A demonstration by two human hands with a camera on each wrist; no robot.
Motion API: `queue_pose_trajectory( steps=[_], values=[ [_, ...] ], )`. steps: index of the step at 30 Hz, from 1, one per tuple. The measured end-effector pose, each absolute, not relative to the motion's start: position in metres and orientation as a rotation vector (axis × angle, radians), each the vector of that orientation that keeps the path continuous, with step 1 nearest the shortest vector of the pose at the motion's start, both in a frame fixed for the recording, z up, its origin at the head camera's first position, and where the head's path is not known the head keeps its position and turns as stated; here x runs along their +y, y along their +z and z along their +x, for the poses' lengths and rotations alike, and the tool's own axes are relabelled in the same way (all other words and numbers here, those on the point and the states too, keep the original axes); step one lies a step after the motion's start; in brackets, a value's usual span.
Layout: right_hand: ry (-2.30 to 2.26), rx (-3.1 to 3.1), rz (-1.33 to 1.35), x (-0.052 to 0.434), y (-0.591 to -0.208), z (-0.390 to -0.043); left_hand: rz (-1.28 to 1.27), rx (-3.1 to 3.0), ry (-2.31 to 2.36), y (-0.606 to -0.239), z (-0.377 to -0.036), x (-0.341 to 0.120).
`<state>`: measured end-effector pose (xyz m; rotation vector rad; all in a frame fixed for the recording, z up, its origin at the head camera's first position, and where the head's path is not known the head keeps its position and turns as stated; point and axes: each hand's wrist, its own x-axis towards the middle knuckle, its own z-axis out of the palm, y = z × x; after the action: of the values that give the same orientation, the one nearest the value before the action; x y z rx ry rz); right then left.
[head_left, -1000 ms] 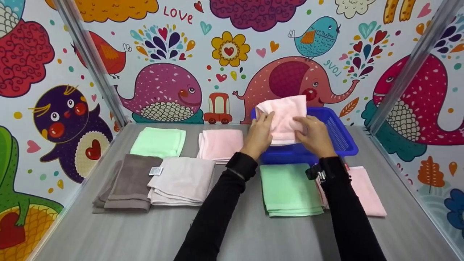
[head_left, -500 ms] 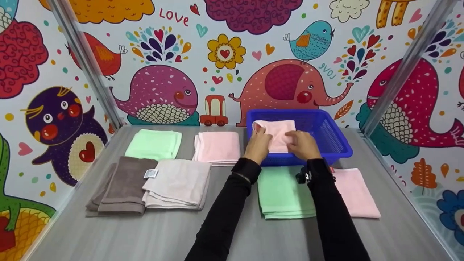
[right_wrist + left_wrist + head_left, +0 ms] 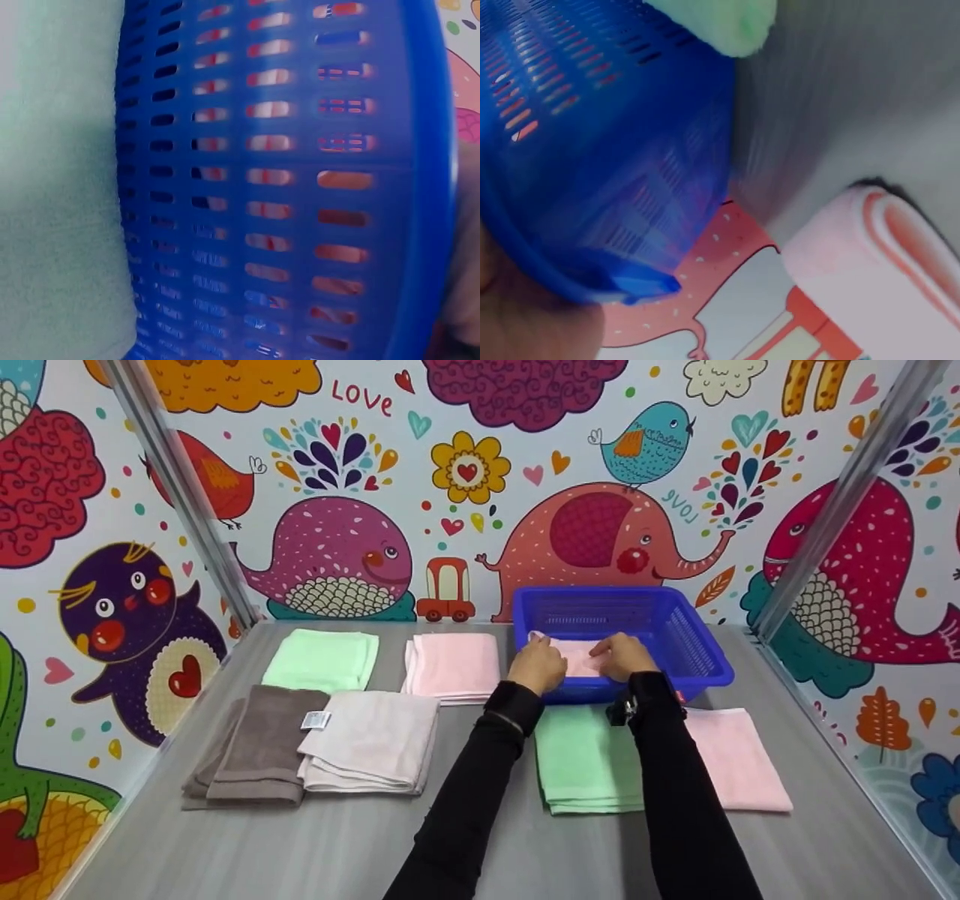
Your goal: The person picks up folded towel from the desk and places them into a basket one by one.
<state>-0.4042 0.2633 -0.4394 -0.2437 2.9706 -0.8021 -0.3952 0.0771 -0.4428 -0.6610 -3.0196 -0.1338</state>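
In the head view, the person's left hand point(image 3: 537, 665) and right hand point(image 3: 622, 657) both reach over the near rim of the blue basket point(image 3: 697, 649) and rest on a folded pink towel point(image 3: 579, 657) lying inside it. The fingers of both hands curl over the towel's edges, gripping it from either side. The basket stands on the grey table point(image 3: 480, 847) at about 1 o'clock from the table's middle.

The left wrist view shows what the head view cannot: the basket's slotted outer wall point(image 3: 592, 150) from close by, with the edge of a pink towel stack point(image 3: 877, 247) at 4 o'clock and a green towel's corner point(image 3: 720, 22) at 12 o'clock. The right wrist view shows the basket wall point(image 3: 285, 187) just beside a green towel point(image 3: 60, 187) at 9 o'clock. Neither wrist view shows the fingers.

A second ago the towel was held up above the basket; half a second ago it was partly lowered; now it lies low inside, with both hands sunk behind the rim.
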Motion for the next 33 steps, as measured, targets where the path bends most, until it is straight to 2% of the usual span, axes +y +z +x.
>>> queue_pose_trajectory(
  steps=[4,14,24,33],
  values=[
    [-0.695,2.890,-0.229,0.262,-0.438,-0.405,-0.590,-3.092,-0.134,-0.444,-0.394,0.078],
    [-0.430,2.700,-0.091,0.263,-0.435,-0.399,-0.640,-3.200,0.155,-0.448,-0.397,0.075],
    [-0.351,3.011,-0.051,0.260,-0.439,-0.399,-0.641,-3.183,0.178,-0.443,-0.396,0.079],
    [-0.561,3.479,-0.252,0.252,-0.458,-0.392,-0.753,-2.987,-0.059,-0.443,-0.384,0.060]
  ],
)
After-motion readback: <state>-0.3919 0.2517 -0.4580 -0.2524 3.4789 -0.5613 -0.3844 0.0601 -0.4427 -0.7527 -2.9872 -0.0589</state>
